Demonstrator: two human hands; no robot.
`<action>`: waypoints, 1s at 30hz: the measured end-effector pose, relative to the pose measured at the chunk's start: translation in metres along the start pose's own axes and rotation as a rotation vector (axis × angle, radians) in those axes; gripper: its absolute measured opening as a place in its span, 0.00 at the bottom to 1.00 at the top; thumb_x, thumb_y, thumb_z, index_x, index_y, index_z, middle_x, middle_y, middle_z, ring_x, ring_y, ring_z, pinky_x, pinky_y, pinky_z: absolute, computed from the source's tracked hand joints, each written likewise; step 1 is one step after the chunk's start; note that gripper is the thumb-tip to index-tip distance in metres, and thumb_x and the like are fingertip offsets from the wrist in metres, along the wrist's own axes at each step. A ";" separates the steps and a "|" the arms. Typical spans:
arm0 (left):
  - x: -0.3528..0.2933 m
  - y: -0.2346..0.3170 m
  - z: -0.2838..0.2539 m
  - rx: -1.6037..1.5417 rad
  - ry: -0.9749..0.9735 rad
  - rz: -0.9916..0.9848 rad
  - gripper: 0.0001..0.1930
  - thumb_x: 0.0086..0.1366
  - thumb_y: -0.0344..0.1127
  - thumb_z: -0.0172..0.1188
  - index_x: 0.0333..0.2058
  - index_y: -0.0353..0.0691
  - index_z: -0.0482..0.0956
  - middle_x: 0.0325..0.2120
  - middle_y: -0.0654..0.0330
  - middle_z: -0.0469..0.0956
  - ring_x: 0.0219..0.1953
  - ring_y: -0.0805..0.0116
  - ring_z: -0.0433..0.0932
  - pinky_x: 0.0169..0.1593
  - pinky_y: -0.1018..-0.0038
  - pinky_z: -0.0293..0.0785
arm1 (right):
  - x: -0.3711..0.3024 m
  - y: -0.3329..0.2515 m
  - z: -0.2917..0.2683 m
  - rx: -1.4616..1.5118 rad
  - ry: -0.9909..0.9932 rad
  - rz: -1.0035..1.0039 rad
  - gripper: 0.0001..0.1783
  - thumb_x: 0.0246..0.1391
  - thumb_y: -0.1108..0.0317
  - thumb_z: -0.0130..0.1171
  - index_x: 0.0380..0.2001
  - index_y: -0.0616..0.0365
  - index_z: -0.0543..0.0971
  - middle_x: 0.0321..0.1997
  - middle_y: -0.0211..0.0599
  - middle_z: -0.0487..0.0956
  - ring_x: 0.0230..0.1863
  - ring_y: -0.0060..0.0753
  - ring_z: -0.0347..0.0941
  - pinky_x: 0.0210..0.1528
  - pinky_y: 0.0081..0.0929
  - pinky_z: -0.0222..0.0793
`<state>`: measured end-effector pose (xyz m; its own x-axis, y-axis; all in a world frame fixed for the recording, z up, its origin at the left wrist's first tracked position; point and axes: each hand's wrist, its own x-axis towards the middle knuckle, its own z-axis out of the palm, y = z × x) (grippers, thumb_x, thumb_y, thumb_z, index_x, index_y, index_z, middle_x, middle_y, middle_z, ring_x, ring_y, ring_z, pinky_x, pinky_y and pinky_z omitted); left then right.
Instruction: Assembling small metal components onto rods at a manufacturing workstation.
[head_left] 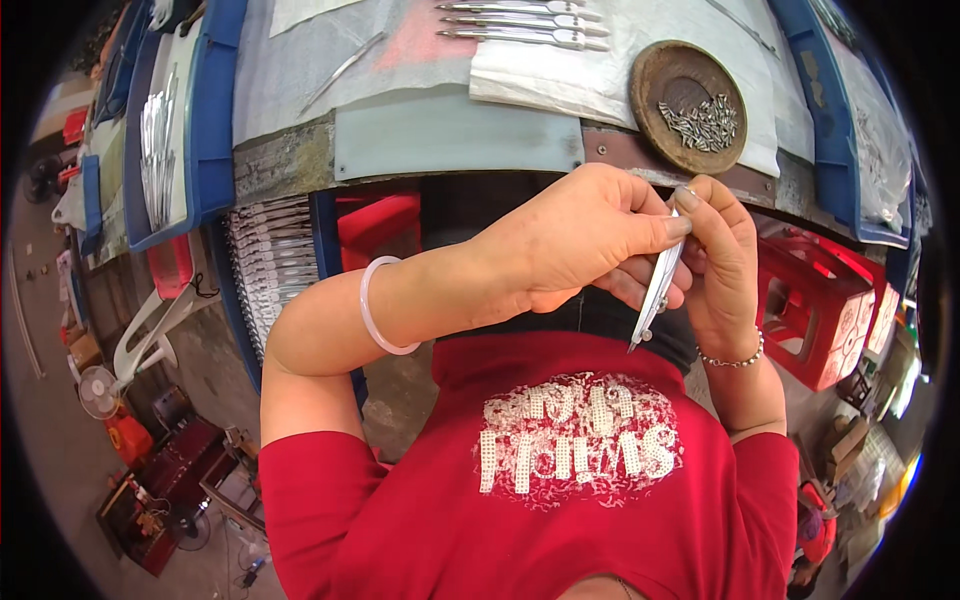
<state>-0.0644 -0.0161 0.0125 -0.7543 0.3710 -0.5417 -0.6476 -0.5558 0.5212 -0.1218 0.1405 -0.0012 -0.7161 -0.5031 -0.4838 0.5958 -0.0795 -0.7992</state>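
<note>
Close to my body, just below the bench edge, I hold a slim silver drawing compass point(657, 283). Its legs are together, and the pointed end with a small screw knob slants down toward my shirt. My left hand point(590, 225) grips its upper part, the thumb pressed on the side. My right hand point(722, 255) pinches at the top end with thumb and forefinger; whether a small part sits between those fingertips is hidden. Just beyond my hands, a round brown dish point(645, 85) holds a heap of small metal parts point(703, 125) that look like screws.
Several similar compasses point(530, 38) lie on white paper atop the bench. A thin metal tool point(345, 70) lies left of them. Blue bins point(215, 110) flank the bench, the left one holding metal parts. A lower blue tray holds rows of compasses point(270, 255). Red stools point(825, 310) stand at right.
</note>
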 end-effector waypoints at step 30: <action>0.029 -0.025 -0.018 -0.208 -0.207 -0.097 0.15 0.63 0.41 0.54 0.36 0.33 0.72 0.30 0.47 0.79 0.29 0.61 0.81 0.32 0.75 0.79 | -0.007 0.016 -0.011 0.240 0.023 -0.030 0.09 0.55 0.69 0.54 0.22 0.54 0.69 0.18 0.20 0.66 0.17 0.08 0.57 0.18 0.09 0.51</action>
<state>-0.0686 -0.0045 -0.0281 -0.7098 0.5614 -0.4254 -0.6978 -0.6430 0.3158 -0.1116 0.1524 -0.0147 -0.7416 -0.4774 -0.4713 0.6412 -0.2977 -0.7073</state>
